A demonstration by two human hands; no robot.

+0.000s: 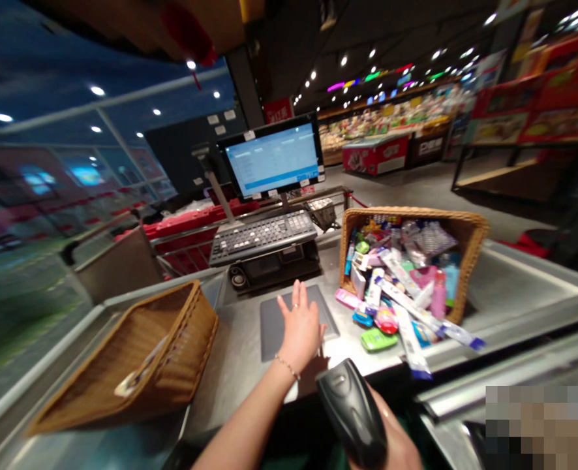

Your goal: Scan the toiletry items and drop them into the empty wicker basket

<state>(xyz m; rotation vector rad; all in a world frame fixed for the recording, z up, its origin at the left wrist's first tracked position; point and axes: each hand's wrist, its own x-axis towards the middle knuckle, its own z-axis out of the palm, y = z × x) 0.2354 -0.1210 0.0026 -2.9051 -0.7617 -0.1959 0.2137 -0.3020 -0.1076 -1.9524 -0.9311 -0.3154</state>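
Observation:
My left hand (301,326) reaches over the grey pad (274,326) on the metal counter, fingers spread and nothing in them. A thin bracelet circles that wrist. In my right hand (396,431), close to the lower edge of the view, is a black barcode scanner (350,411), its head angled up and to the left. To the right of my left hand, a wicker basket (472,261) lies on its side. Small packaged goods (406,287) spill out of it onto the counter, among them long white packets, a green pack (378,340) and a pink bottle (438,295).
A second wicker basket (191,352), tilted, stands on the left with a few small items inside. Behind the pad are a keyboard (264,235) and a lit monitor (272,156). Past the counter's raised metal edges, a shopping cart (186,251) stands at the back left.

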